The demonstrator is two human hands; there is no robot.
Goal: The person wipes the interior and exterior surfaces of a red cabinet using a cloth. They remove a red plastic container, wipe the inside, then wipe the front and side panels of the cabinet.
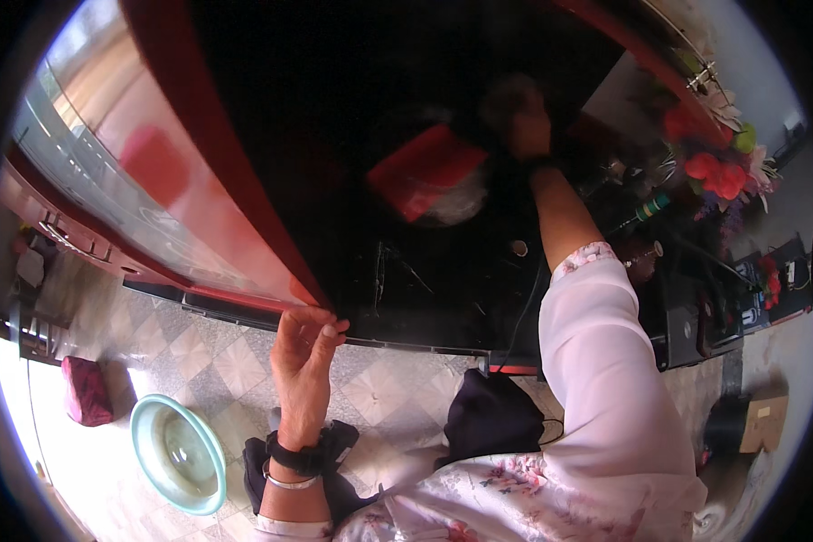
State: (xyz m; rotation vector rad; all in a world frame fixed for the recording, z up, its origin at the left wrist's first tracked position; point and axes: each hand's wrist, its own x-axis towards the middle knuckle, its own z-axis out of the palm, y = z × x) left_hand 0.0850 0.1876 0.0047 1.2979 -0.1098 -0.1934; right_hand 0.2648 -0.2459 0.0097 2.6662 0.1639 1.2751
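Note:
My left hand [306, 359] pinches the lower corner of a red-framed cabinet door [271, 230] with a glossy reflecting panel. A dark band and a bangle sit on that wrist. With the arm stretched forward, my right hand [530, 125] is deep in shadow over a black shelf surface [406, 271]. Darkness and blur hide its fingers, so whether it holds anything is unclear. A red piece of cloth or packet [430, 166] lies to the left of the right hand, with clear plastic [457, 200] against it. Pale scratches mark the black surface.
At right are artificial flowers [718, 173] and a green-and-yellow screwdriver-like handle [652, 207]. A mint-green basin [219, 467] stands on the tiled floor, beside a maroon bundle [87, 391]. A small cardboard box [764, 423] is at lower right. Handled red drawers [74, 240] line the left.

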